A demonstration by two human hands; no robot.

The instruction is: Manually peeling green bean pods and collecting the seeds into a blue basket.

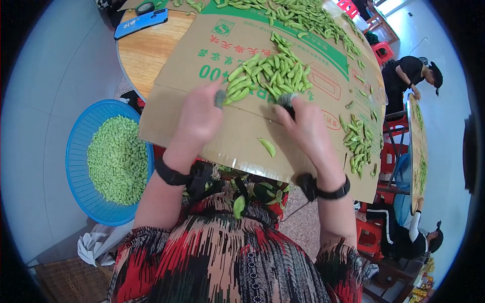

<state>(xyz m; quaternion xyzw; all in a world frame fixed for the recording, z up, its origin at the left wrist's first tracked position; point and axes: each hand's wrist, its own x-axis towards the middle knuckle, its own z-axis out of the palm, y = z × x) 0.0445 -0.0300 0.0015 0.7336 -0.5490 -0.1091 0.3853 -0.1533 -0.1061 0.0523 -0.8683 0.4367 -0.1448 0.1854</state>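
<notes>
A heap of green soybean pods lies on the flattened cardboard before me. My left hand hovers at the heap's left edge, fingers curled and blurred, a grey-green wrap on one digit. At the heap's near right side is my right hand, a dark wrap around a digit beside the pods. Whether either hand holds a pod cannot be made out. A single pod rests on the cardboard between my forearms. Another green pod shows in front of my clothing, over my lap.
To my left, a blue plastic basket holds shelled green beans. A blue phone and a roll of tape lie at the table's far left. More pods cover the far side; pods and scraps lie right. Two people sit or stand at another table.
</notes>
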